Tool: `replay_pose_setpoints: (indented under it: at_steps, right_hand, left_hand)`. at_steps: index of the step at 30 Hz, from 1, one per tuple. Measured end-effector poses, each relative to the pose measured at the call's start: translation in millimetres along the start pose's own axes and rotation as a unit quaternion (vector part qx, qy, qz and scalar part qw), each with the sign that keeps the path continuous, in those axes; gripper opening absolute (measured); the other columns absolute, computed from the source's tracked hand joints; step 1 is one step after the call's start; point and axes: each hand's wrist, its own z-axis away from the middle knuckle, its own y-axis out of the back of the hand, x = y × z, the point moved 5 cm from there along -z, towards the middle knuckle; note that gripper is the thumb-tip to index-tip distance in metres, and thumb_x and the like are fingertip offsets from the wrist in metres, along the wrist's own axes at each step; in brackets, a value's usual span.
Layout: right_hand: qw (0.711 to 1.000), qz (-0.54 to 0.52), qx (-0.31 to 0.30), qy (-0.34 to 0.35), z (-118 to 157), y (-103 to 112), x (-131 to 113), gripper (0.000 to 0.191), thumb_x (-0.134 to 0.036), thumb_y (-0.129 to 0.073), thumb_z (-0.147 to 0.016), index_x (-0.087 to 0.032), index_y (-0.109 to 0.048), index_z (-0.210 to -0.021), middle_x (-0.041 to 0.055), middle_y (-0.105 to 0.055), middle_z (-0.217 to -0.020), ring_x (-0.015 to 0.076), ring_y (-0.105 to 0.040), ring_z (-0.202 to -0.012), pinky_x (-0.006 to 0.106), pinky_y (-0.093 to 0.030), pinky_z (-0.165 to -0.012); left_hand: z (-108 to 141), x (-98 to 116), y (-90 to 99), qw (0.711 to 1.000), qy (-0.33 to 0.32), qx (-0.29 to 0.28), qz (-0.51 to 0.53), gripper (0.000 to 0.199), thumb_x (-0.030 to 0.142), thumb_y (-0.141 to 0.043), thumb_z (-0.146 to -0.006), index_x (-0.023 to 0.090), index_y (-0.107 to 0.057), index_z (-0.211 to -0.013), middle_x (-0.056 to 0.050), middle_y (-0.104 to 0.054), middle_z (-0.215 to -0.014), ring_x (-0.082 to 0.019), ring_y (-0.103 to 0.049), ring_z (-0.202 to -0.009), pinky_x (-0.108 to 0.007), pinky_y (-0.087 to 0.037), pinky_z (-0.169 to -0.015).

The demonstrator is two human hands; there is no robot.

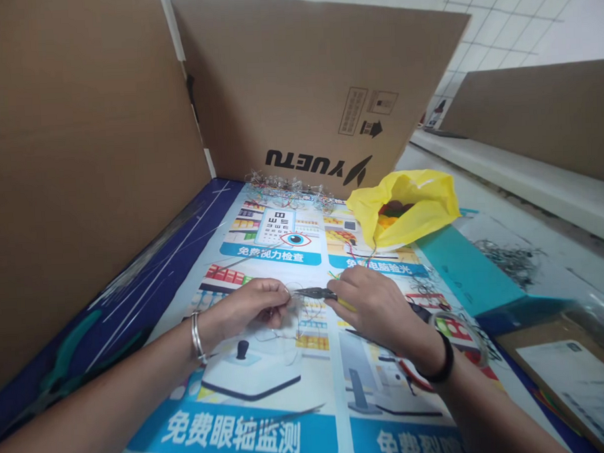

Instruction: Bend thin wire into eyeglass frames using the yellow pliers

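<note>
Yellow bag [426, 211] with red-and-orange contents [392, 218]; left hand [258, 305] pinched on wire [291, 291]; right hand [373, 307] closed round pliers [315, 293]

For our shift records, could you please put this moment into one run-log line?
left hand: pinching thin wire | right hand: gripping pliers, tip close to wire | yellow bag: open, beyond right hand

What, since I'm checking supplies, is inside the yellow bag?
Dark reddish and orange-yellow contents show in the mouth of the yellow bag, too blurred to identify. Its sides hide whatever lies deeper.
</note>
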Motion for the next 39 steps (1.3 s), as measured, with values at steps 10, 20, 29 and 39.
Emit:
replay_pose_setpoints:
  at_steps: [10,20,29,39]
  right_hand:
    - [1.0,-0.008,0.0,-0.003,0.2,-3.0,0.1,0.021,-0.032,-0.047,-0.089,-0.019,-0.062,-0.082,0.0039,-0.057,-0.075,0.0151,-0.049,-0.075,0.026,-0.032,-0.067]
    - [1.0,-0.011,0.024,0.008,0.6,-2.4,-0.5,0.02,-0.033,-0.049,-0.088,-0.018,-0.063,-0.086,0.0047,-0.058,-0.077,0.0158,-0.05,-0.076,0.026,-0.034,-0.067]
    - [0.999,-0.027,0.036,0.022,0.1,-5.7,1.0,0.021,-0.033,-0.049,-0.089,-0.018,-0.063,-0.088,0.0054,-0.059,-0.078,0.0161,-0.051,-0.079,0.026,-0.035,-0.069]
    - [0.991,-0.028,0.111,-0.064,2.1,3.4,7.1,0.022,-0.034,-0.049,-0.088,-0.016,-0.06,-0.094,0.0087,-0.058,-0.085,0.0207,-0.05,-0.084,0.032,-0.036,-0.074]
  left_hand:
    - [0.0,1.2,1.4,0.999,0.001,0.016,-0.032,0.02,0.031,-0.057,-0.079,0.014,-0.053,-0.067,0.0,-0.056,-0.054,-0.009,-0.05,-0.049,-0.023,-0.035,-0.053]
    - [-0.6,1.5,-0.1,0.999,0.011,0.027,-0.042,0.018,0.029,-0.06,-0.076,0.014,-0.055,-0.067,-0.001,-0.058,-0.053,-0.009,-0.05,-0.048,-0.021,-0.033,-0.051]
    - [-0.1,2.1,-1.4,0.998,0.0,0.008,-0.06,0.02,0.032,-0.059,-0.078,0.014,-0.056,-0.069,-0.001,-0.058,-0.054,-0.009,-0.049,-0.049,-0.022,-0.034,-0.052]
    - [-2.5,1.1,6.1,0.994,-0.04,0.088,-0.044,0.017,0.028,-0.058,-0.077,0.015,-0.051,-0.068,0.003,-0.051,-0.054,-0.007,-0.047,-0.048,-0.021,-0.035,-0.051]
